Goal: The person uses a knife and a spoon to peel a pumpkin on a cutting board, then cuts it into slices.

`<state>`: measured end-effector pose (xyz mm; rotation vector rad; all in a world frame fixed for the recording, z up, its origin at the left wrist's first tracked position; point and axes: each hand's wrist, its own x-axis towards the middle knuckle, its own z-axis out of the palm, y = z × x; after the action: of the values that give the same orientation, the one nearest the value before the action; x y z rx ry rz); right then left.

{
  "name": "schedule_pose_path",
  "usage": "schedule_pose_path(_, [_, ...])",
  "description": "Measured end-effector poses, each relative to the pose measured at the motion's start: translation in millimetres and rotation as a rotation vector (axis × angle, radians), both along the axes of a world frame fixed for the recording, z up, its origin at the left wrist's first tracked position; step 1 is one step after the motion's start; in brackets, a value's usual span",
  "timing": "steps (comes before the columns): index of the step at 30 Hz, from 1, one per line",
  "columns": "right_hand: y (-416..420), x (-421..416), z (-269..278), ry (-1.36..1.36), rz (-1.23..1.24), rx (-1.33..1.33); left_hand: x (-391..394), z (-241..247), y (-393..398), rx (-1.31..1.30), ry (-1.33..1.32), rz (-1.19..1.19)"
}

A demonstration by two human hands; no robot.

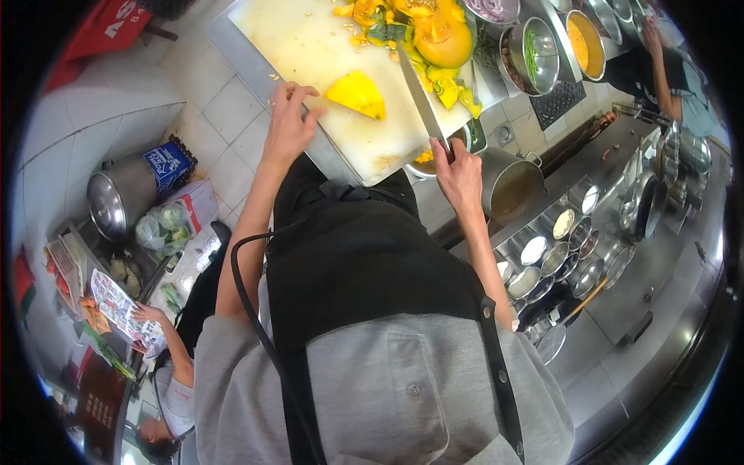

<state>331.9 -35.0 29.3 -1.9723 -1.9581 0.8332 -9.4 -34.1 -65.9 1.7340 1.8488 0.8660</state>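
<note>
My right hand (pixel 462 177) grips the handle of a kitchen knife (pixel 421 96), whose broad blade points away from me over the white cutting board (pixel 290 46). Just left of the board's middle lies a peeled yellow pumpkin wedge (pixel 356 96). My left hand (pixel 292 125) is at the board's left edge, fingers apart and nothing in them, a short way from the wedge. A larger cut pumpkin piece (pixel 444 43) rests at the far side among green-skinned peelings (pixel 447 90) and seedy orange pulp (pixel 366 11). Loose seeds are scattered nearby.
Steel bowls (pixel 532 55) with green herbs and sliced onion stand right of the board. A large stockpot (pixel 511 183) and a counter with several seasoning containers (pixel 564 224) lie to my right. One person (pixel 174 383) holds a printed sheet at lower left; another (pixel 668 75) is at upper right.
</note>
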Motion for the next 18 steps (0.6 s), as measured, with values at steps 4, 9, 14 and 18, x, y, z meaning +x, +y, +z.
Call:
schedule_pose_path(4, [3, -5, 6, 0.040, -0.102, -0.085, -49, -8, 34, 0.093, -0.016, 0.379])
schedule_pose_path(9, [2, -7, 5, 0.062, -0.019, -0.048, -32, 20, 38, 0.112, -0.223, 0.199])
schedule_pose_path(14, [-1, -25, 10, -0.062, 0.163, -0.041, 33, 37, 19, 0.095, 0.041, -0.245])
schedule_pose_path(18, [1, -30, 15, -0.084, 0.219, -0.014, 22, 6, 28, 0.092, -0.119, -0.245])
